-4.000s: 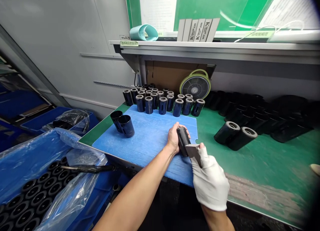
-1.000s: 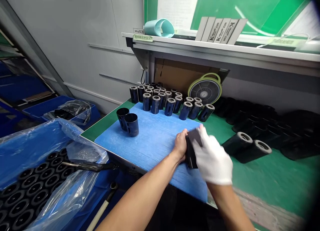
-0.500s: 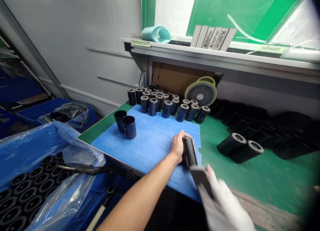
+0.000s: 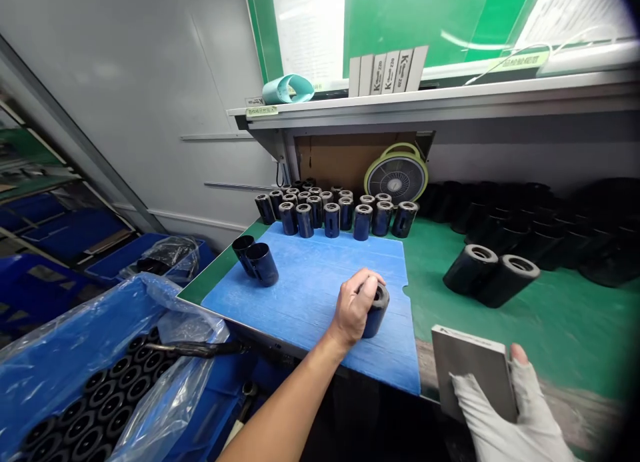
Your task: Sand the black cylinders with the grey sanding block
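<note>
My left hand (image 4: 356, 305) grips a black cylinder (image 4: 376, 313) that stands on the blue mat (image 4: 310, 269), its ringed end facing up. To the right, at the table's front edge, my right hand (image 4: 510, 409), in a white glove with a bare fingertip showing, holds a flat grey block (image 4: 473, 372) with a pale edge. The block is apart from the cylinder. On the mat's left side two open-topped black cups (image 4: 263, 265) touch each other. Several black cylinders (image 4: 331, 220) stand in rows along the mat's back edge.
Two cylinders (image 4: 507, 281) lean on the green table (image 4: 430, 249) at right, before a dark group of more. A round fan (image 4: 396, 182) stands behind. Boxes (image 4: 390, 73) line the shelf (image 4: 450, 101). At lower left, a blue bin (image 4: 65, 322) with plastic lining holds many black cylinders.
The grey block has moved right, away from the cylinder, with my right hand. The cylinder, tilted before, now stands with its ringed end up under my left hand. The camera view has shifted.
</note>
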A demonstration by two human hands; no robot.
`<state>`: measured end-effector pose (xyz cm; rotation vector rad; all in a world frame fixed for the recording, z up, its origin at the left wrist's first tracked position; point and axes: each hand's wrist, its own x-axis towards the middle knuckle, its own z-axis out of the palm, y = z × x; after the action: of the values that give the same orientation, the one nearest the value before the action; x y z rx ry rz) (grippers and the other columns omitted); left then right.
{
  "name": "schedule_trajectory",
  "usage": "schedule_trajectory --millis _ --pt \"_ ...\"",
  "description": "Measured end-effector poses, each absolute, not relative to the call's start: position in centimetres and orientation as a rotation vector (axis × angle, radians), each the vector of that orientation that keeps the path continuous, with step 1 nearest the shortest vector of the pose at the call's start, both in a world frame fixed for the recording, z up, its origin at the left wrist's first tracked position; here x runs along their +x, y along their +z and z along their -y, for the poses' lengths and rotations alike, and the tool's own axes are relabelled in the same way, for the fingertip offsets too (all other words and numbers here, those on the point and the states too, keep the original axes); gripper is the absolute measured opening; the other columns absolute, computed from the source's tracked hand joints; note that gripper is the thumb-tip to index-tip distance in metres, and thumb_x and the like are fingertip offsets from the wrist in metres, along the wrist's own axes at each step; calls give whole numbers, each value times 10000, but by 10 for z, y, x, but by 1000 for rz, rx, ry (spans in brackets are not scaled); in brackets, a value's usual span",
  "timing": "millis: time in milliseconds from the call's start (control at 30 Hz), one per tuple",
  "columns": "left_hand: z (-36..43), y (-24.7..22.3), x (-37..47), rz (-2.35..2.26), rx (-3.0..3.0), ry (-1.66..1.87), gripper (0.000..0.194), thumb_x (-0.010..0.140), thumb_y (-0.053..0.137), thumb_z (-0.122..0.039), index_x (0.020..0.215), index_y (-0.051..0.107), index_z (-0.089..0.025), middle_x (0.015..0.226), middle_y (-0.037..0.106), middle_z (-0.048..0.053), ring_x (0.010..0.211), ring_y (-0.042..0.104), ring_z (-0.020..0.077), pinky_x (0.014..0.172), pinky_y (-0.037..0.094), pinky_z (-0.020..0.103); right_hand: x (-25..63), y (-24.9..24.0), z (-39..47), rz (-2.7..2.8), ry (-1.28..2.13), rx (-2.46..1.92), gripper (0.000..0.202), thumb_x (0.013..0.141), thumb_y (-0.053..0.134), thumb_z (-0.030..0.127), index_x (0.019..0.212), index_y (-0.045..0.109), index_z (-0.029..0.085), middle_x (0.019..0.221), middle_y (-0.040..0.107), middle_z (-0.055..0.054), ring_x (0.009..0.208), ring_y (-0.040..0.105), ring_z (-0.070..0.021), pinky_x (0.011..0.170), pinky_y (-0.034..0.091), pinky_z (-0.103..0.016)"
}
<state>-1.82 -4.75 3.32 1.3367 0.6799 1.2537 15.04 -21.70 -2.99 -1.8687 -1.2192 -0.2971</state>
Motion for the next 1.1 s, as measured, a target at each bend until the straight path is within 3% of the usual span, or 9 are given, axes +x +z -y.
schedule_trajectory --millis 133,233,367,500,600,700,800,967,1100 --pt "53 24 -15 -722 1238 1262 429 949 526 -525 804 718 -170 726 663 83 687 559 212 734 445 314 134 -18 201 1216 -304 -1859 745 916 600 461 1590 327 301 1188 699 -84 898 710 -310 630 566 -418" --pt "52 22 -14 -752 1295 1293 451 978 469 -521 820 718 -180 730 658 75 703 559 216 761 444 316 117 8 177 1354 -417 -1741 730 957 566 331 1613 258 250 1269 668 -101 971 710 -290 701 574 -392" --pt "53 26 -15 -789 1362 1375 422 1001 453 -467 804 711 -197 762 653 58 744 555 217 778 434 299 95 37 147 1441 -591 -1651 772 949 616 242 1617 230 238 1224 693 -103 892 699 -216 727 533 -308" --pt "54 26 -15 -818 1350 1380 412 1008 444 -425 791 716 -204 779 675 63 780 583 225 806 433 294 85 31 149 1433 -505 -1591 733 980 555 266 1622 205 220 1086 710 -100 831 689 -204 711 547 -304" --pt "54 24 -15 -790 1402 1313 464 1031 361 -416 822 718 -206 783 682 66 771 594 224 811 437 301 87 22 150 1392 -385 -1597 679 996 498 299 1616 236 215 1108 699 -112 909 698 -229 741 576 -328" --pt "52 24 -16 -788 1345 1378 397 1000 459 -449 817 727 -220 795 684 66 788 588 234 829 440 307 88 24 135 1359 -319 -1571 644 989 509 362 1585 326 202 1130 693 -119 954 689 -234 831 579 -359" --pt "52 23 -17 -770 1311 1368 399 990 478 -473 806 726 -220 789 680 74 779 582 241 821 447 318 85 26 134 1343 -258 -1543 672 979 510 386 1593 307 203 1148 695 -119 949 693 -238 847 588 -378" --pt "48 21 -14 -705 1234 1267 466 993 426 -517 804 692 -184 683 664 78 654 579 212 698 466 315 99 3 175 1379 -164 -1579 621 967 459 361 1577 354 321 1074 731 -53 939 722 -264 786 618 -387" --pt "31 19 -9 -633 737 1302 422 949 453 -524 770 609 -175 635 626 54 565 585 184 626 469 300 125 -15 180 1292 -209 -1678 685 944 455 448 1598 311 302 1044 739 -62 1012 712 -314 757 612 -438"
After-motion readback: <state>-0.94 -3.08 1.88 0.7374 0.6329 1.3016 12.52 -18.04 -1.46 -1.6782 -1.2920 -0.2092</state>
